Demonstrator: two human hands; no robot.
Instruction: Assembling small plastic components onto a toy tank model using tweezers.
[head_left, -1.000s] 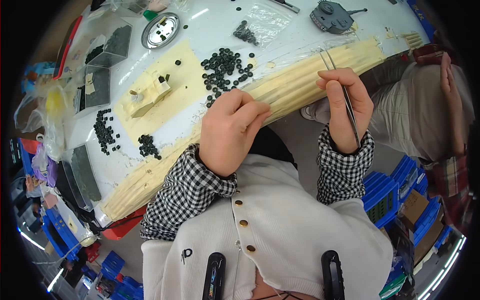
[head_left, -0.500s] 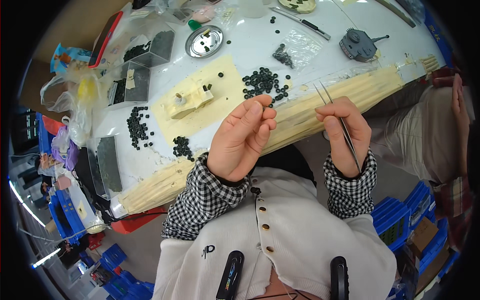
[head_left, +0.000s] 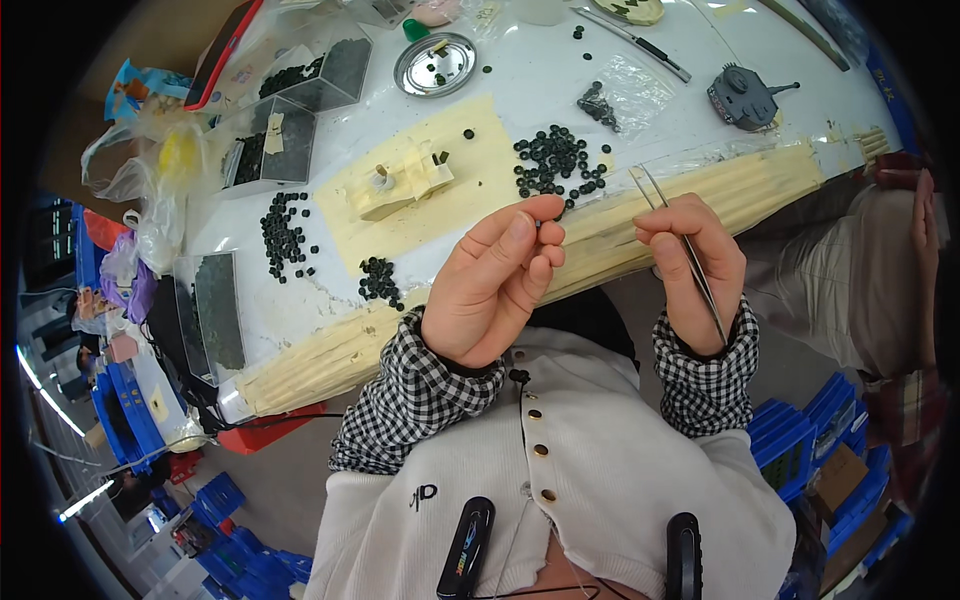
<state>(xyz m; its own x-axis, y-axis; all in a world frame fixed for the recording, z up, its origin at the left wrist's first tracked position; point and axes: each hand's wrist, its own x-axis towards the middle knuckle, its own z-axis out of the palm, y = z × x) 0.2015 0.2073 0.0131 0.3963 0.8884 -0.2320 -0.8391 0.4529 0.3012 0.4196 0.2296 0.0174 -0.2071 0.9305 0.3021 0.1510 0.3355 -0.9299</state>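
My left hand [head_left: 490, 285] is held palm up before the table edge, thumb and forefinger pinched together. A tiny dark bit shows at the fingertips, too small to name. Slim metal tweezers [head_left: 703, 283] are gripped in my right hand [head_left: 695, 262]. Their two tips point away from me, apart, with nothing between them. Just beyond my left fingertips lies a spread of small black round wheels [head_left: 553, 158]. Farther left, a cream-coloured block with a pale peg [head_left: 405, 187] and a small dark piece on it rests on a yellow sheet [head_left: 335, 200].
Black square-looking pieces [head_left: 283, 238] and another small heap [head_left: 378, 280] lie left. Clear boxes [head_left: 290, 150], a round metal lid [head_left: 403, 75], a craft knife [head_left: 640, 48] and a grey model tank turret [head_left: 742, 98] stand around. Another person's leg [head_left: 820, 270] is at right.
The whole view has shifted slightly, so the table things appear a little farther right and higher. Both hands keep nearly the same pose, the tweezers still in my right hand.
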